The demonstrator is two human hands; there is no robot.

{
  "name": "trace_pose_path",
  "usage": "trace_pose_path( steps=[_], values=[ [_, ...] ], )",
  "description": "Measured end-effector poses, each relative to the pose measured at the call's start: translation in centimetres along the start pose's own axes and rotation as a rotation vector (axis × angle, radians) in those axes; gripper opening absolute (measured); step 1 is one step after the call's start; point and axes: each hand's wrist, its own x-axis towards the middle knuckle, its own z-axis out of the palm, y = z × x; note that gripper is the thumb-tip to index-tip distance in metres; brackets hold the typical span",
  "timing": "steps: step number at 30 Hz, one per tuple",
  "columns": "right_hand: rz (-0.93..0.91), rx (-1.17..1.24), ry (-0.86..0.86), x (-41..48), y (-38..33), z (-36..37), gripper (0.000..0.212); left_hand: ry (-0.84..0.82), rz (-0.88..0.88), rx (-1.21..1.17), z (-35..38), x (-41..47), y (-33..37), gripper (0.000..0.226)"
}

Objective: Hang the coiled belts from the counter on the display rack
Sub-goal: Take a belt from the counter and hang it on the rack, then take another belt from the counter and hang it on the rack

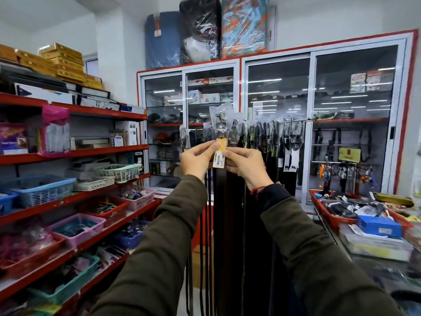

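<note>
A dark brown belt hangs straight down in front of me, its buckle end wrapped in clear plastic and held up at rack height. A yellow and white price tag sits just below the buckle. My left hand pinches the belt at the tag from the left. My right hand grips it from the right. Behind it runs the display rack rail, crowded with several hanging belts.
Red shelves with plastic baskets line the left side. A glass cabinet with a red frame stands behind the rack. The counter at the right holds red trays of goods and a blue box.
</note>
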Motion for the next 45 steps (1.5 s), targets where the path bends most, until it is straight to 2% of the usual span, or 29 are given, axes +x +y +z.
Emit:
trace_pose_path(
  steps=[7, 11, 16, 20, 24, 34, 42, 45],
  values=[
    [0.068, -0.061, 0.052, 1.7, 0.6, -0.2, 0.027, -0.015, -0.047, 0.091, 0.8, 1.8, -1.0, 0.027],
    [0.032, -0.138, 0.092, 1.9, 1.2, -0.9, 0.031, 0.000, -0.022, 0.111, 1.5, 1.7, -1.9, 0.026],
    [-0.238, -0.621, 0.194, 0.0, 2.9, -2.8, 0.029, 0.025, 0.264, 0.405, 1.5, -1.2, -3.7, 0.040],
    [-0.409, -1.012, 0.232, -3.2, 4.6, -5.3, 0.036, 0.011, 0.499, 0.731, 1.4, -4.6, -6.3, 0.050],
    [-0.452, -1.239, 0.286, -6.9, 6.1, -8.8, 0.051, -0.071, 0.583, 0.833, 1.5, -9.0, -9.4, 0.055],
    [-0.173, -1.597, 0.342, -21.9, 11.5, -21.9, 0.057, -0.325, 0.401, 0.860, 5.2, -24.8, -19.7, 0.057],
    [0.257, -1.740, 0.423, -33.3, 12.7, -33.9, 0.054, -0.660, 0.227, 0.747, 11.4, -36.2, -25.8, 0.051],
    [0.434, -1.729, 0.427, -36.9, 12.6, -38.3, 0.048, -0.835, 0.165, 0.793, 14.0, -39.7, -27.6, 0.054]
  ],
)
